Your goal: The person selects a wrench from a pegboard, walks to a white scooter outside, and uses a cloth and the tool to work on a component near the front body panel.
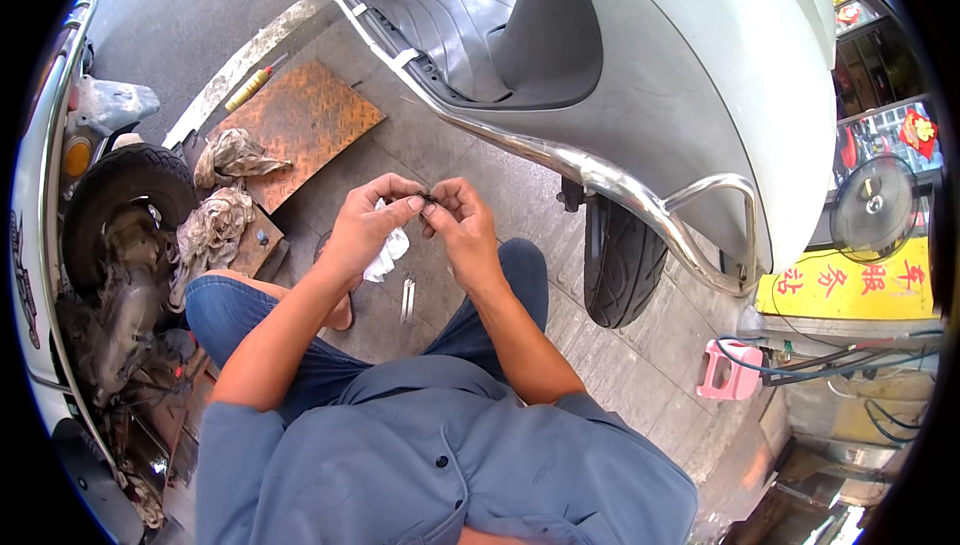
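My left hand (370,223) and my right hand (464,237) meet in front of me, their fingertips pinched together on a small dark part (429,196). Most of that part is hidden by the fingers, so its kind is unclear. A crumpled white cloth or tissue (386,257) shows just under my left hand; whether the hand holds it or it lies lower down, I cannot tell. On the paving below my hands rests a slim silvery tool (407,300), perhaps a wrench.
A pale scooter (700,75) with a chrome bar and black tyre (622,265) stands ahead right. Leftward are a rusty metal plate (315,115), a yellow-handled screwdriver (250,87), dirty rags (215,225) and another tyre (130,195). A pink stool (728,370) stands right.
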The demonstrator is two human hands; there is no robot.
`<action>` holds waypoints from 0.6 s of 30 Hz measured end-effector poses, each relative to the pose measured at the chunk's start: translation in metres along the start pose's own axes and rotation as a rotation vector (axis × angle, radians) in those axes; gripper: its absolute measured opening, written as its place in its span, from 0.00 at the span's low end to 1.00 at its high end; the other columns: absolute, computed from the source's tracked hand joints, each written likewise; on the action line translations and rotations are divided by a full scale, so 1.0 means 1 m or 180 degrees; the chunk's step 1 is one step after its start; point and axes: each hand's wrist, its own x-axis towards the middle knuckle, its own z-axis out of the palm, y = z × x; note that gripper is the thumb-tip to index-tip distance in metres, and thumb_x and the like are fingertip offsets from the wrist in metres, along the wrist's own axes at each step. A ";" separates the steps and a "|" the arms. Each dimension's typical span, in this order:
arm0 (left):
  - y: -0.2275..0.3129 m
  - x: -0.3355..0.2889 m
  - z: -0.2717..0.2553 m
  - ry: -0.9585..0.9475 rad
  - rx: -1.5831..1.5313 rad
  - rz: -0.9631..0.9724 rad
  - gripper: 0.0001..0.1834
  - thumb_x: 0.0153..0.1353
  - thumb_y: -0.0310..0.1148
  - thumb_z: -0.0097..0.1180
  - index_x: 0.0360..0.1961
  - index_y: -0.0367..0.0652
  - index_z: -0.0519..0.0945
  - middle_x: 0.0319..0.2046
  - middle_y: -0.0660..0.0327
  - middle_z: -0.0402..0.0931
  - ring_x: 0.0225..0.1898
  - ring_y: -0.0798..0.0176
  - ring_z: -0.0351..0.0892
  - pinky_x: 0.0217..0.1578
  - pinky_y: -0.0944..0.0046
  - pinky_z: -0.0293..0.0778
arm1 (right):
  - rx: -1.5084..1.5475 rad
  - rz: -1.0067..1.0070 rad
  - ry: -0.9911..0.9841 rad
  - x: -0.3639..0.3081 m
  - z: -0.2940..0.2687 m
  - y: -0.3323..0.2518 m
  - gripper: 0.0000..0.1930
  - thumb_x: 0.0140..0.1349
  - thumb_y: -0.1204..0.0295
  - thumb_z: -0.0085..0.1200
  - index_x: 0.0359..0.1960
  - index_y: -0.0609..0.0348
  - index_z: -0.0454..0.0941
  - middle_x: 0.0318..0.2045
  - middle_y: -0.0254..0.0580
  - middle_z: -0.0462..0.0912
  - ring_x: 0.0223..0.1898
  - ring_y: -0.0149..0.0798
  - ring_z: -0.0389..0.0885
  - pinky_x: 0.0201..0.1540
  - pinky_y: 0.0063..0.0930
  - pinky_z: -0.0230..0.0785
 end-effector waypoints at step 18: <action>0.017 0.004 0.022 -0.0431 0.1876 0.1050 0.11 0.60 0.28 0.56 0.43 0.36 0.80 0.41 0.62 0.81 0.42 0.70 0.75 0.47 0.70 0.68 | 0.0733 0.0051 0.0408 -0.005 -0.034 0.009 0.12 0.68 0.62 0.54 0.42 0.57 0.71 0.28 0.31 0.74 0.28 0.26 0.73 0.30 0.22 0.69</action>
